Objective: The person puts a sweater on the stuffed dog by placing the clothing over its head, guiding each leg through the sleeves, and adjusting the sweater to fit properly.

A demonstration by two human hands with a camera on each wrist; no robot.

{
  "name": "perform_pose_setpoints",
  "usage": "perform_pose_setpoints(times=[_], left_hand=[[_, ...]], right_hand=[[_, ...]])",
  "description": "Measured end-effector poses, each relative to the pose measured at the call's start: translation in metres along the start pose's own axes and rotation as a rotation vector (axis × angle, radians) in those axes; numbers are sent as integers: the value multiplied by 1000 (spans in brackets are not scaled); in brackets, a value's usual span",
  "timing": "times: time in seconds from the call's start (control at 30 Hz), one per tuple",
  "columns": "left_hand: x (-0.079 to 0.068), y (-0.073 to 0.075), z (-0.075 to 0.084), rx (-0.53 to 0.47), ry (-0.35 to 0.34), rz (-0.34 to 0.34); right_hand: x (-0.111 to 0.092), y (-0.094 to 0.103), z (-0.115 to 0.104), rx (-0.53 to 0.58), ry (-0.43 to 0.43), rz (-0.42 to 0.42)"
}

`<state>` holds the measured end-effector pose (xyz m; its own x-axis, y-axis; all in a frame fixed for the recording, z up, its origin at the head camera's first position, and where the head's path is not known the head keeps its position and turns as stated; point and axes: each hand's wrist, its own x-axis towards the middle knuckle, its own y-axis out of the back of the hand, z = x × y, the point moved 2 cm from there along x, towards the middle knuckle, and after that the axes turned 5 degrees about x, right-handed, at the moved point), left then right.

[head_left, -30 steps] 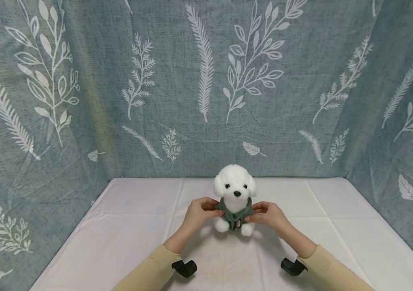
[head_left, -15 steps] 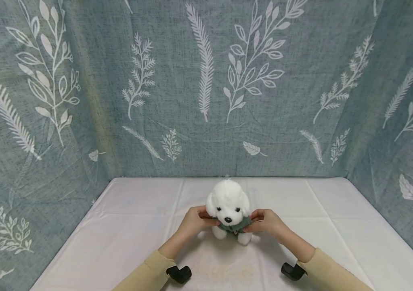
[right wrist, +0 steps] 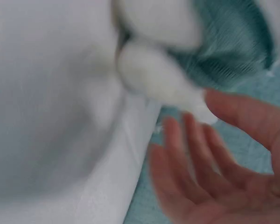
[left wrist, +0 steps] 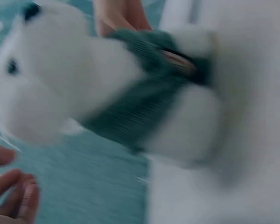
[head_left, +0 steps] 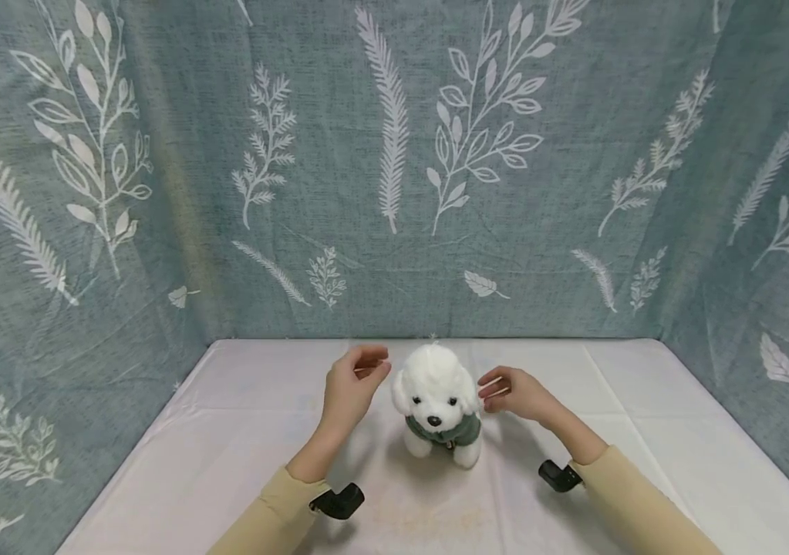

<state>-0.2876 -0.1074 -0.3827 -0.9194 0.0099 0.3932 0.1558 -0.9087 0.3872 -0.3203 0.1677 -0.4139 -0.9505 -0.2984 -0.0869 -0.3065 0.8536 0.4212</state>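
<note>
A white plush dog (head_left: 433, 378) in a green garment (head_left: 463, 429) stands on the table between the two hands, facing the camera. Left of its head, my left hand (head_left: 348, 389) is raised with loosely bent fingers and holds nothing. On the other side, my right hand (head_left: 520, 393) has its fingers apart beside the dog's head and also holds nothing. The left wrist view shows the blurred dog (left wrist: 46, 74) with the left fingertips (left wrist: 23, 186) away from it. In the right wrist view the right hand (right wrist: 224, 182) is spread near the dog's white leg (right wrist: 154, 70).
A white cloth covers the table (head_left: 262, 432). Behind it and at both sides hangs a blue-green curtain (head_left: 338, 154) with white leaf prints. Black wrist devices (head_left: 338, 501) sit by the beige sleeves (head_left: 276, 505).
The dog's head has come lower and slightly left, and the dog then stays in place. Both hands have let go of its green garment and moved up, the left one also outward.
</note>
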Motion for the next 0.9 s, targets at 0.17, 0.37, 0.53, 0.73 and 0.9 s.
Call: perform_pose_setpoints(times=[0.17,0.37,0.53,0.73,0.9], left_hand=[[-5,-5,36,-23,-133,56],[-13,-21,53,41,-190,53],[-17,-31,58,115,-256,51],[-15,-30,58,175,-253,36],[-9,-18,52,161,-210,-16]], right_hand=[[19,-2,-6,-57,163,152],[35,-18,-12,-35,251,54],[38,-22,-9,-45,244,-44],[37,-21,-8,-132,212,-50],[32,-17,-9,-210,178,9]])
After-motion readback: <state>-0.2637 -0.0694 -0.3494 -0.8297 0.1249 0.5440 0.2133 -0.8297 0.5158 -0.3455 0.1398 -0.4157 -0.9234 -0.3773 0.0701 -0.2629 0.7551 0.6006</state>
